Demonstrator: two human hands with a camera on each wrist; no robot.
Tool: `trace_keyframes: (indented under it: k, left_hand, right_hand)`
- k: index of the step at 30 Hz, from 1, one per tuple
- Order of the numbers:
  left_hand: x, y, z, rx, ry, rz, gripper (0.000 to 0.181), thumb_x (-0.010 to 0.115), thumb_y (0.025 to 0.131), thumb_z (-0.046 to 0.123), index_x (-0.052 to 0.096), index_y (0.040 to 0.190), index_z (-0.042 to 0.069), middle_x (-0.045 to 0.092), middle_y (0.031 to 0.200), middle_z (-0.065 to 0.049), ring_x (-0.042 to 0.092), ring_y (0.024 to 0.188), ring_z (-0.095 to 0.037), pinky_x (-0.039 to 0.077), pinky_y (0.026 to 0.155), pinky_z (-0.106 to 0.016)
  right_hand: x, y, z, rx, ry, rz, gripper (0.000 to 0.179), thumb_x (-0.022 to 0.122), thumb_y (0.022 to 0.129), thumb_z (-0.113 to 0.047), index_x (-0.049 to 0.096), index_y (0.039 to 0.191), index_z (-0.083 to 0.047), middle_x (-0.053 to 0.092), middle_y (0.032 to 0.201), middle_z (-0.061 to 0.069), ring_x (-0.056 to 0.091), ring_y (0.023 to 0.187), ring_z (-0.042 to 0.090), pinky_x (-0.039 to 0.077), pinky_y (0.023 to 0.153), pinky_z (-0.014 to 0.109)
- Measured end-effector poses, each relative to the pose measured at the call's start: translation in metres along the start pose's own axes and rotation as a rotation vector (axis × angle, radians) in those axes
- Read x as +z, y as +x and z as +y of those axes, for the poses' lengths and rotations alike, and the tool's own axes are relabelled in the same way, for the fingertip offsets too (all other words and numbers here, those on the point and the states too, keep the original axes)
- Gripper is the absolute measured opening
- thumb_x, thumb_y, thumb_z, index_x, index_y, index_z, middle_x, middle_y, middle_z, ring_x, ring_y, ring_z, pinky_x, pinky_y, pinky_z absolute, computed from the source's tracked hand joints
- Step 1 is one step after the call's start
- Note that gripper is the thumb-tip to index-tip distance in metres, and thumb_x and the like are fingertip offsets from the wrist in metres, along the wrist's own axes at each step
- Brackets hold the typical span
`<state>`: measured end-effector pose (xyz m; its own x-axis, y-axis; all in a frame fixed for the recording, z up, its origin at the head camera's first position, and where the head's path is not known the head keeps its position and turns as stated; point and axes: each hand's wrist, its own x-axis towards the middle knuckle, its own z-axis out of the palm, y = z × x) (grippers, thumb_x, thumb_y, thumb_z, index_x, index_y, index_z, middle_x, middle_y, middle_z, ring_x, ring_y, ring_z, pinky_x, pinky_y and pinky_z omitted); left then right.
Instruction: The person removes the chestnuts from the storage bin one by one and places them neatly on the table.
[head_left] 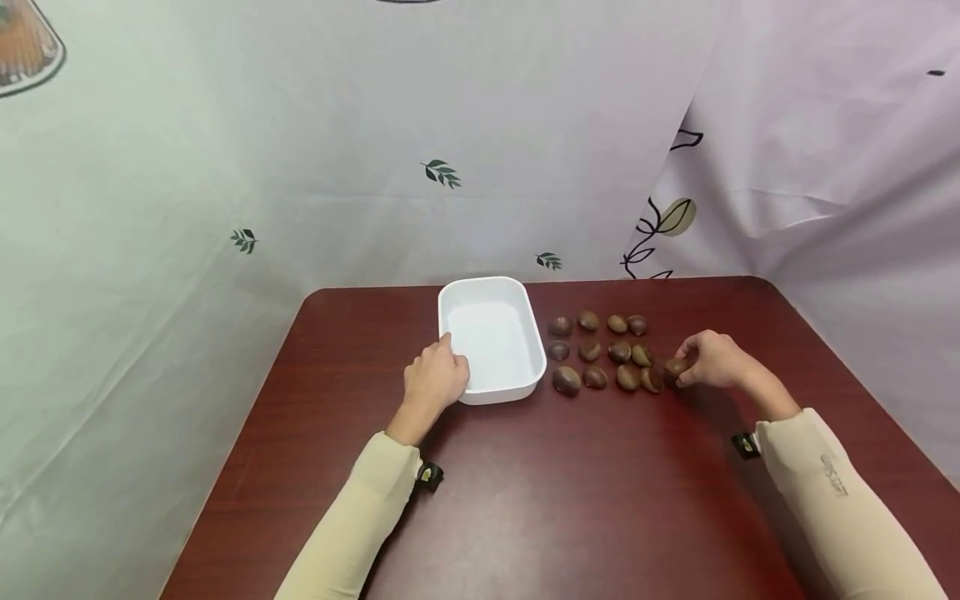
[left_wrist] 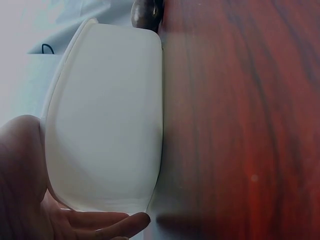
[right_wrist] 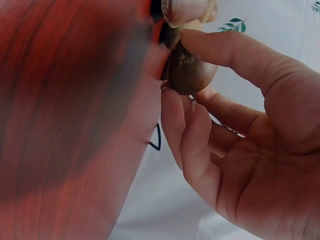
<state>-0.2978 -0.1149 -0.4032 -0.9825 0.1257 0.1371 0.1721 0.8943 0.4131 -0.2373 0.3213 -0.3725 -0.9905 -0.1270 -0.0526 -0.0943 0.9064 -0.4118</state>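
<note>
A white rectangular plastic tray (head_left: 495,398) stands on the dark red table. My left hand (head_left: 435,377) grips its near left corner; in the left wrist view, the thumb lies at the rim and the fingers (left_wrist: 112,227) bend round the end of the tray. Farther right, my right hand (head_left: 716,360) pinches a brown chestnut (right_wrist: 192,72) between thumb and fingertips, at or just above the tabletop. Between tray and right hand, several chestnuts (head_left: 595,377) lie in three rough rows. The held chestnut is close to the right end of the nearest row.
The wood-grain table (head_left: 570,500) has rounded far corners. Behind it hangs a pale cloth (head_left: 487,108) printed with leaves, and the cloth also runs along both sides. One chestnut (left_wrist: 146,14) shows just past the tray in the left wrist view.
</note>
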Motion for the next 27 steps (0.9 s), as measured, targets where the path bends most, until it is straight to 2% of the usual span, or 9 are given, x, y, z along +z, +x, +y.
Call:
trace_keyframes:
  k: [4, 10, 16, 19, 23, 27]
  left_hand:
    - [-0.004, 0.003, 0.002, 0.006, 0.005, 0.025, 0.055, 0.040, 0.093, 0.026, 0.051, 0.143, 0.005, 0.065, 0.125, -0.016, 0.066, 0.100, -0.040, 0.050, 0.079, -0.058]
    - [0.000, -0.002, 0.001, 0.007, 0.011, -0.002, 0.056, 0.040, 0.093, 0.027, 0.051, 0.143, 0.004, 0.066, 0.122, -0.017, 0.067, 0.099, -0.039, 0.051, 0.079, -0.057]
    - [-0.007, -0.001, 0.000, -0.011, 0.028, 0.027, 0.055, 0.041, 0.093, 0.027, 0.050, 0.143, 0.005, 0.066, 0.123, -0.015, 0.066, 0.100, -0.038, 0.050, 0.080, -0.057]
    - [-0.008, -0.001, 0.001, -0.006, 0.025, 0.015, 0.056, 0.041, 0.094, 0.027, 0.049, 0.144, 0.005, 0.065, 0.125, -0.016, 0.065, 0.103, -0.038, 0.050, 0.082, -0.058]
    - [-0.003, -0.004, 0.001, -0.009, 0.006, -0.003, 0.056, 0.041, 0.094, 0.027, 0.049, 0.145, 0.005, 0.064, 0.128, -0.016, 0.065, 0.106, -0.038, 0.050, 0.083, -0.058]
    - [0.002, -0.006, 0.001, -0.015, -0.004, 0.012, 0.056, 0.041, 0.094, 0.027, 0.050, 0.144, 0.004, 0.064, 0.128, -0.017, 0.065, 0.106, -0.037, 0.050, 0.082, -0.058]
  right_hand:
    - [0.000, 0.000, 0.001, -0.013, 0.005, 0.008, 0.032, 0.087, 0.067, -0.016, 0.070, 0.089, 0.000, 0.065, 0.078, 0.003, 0.056, 0.074, 0.022, 0.045, 0.067, 0.037]
    - [-0.001, -0.007, 0.004, -0.007, 0.016, -0.022, 0.032, 0.088, 0.067, -0.015, 0.070, 0.088, 0.000, 0.064, 0.079, 0.003, 0.055, 0.073, 0.021, 0.045, 0.064, 0.035]
    - [0.000, -0.006, 0.001, -0.027, 0.023, 0.010, 0.031, 0.088, 0.066, -0.016, 0.070, 0.088, -0.002, 0.065, 0.080, 0.002, 0.055, 0.075, 0.022, 0.045, 0.066, 0.037]
    - [0.003, -0.008, 0.003, -0.028, 0.024, 0.000, 0.031, 0.088, 0.066, -0.016, 0.070, 0.087, -0.002, 0.065, 0.079, 0.002, 0.055, 0.073, 0.021, 0.044, 0.065, 0.036]
    - [0.008, -0.010, 0.006, -0.019, 0.025, -0.012, 0.032, 0.087, 0.066, -0.015, 0.069, 0.088, -0.001, 0.064, 0.079, 0.002, 0.055, 0.072, 0.019, 0.045, 0.064, 0.035]
    - [0.015, -0.009, 0.009, -0.020, 0.029, -0.007, 0.031, 0.087, 0.065, -0.014, 0.069, 0.087, -0.002, 0.064, 0.076, 0.000, 0.055, 0.071, 0.018, 0.045, 0.065, 0.036]
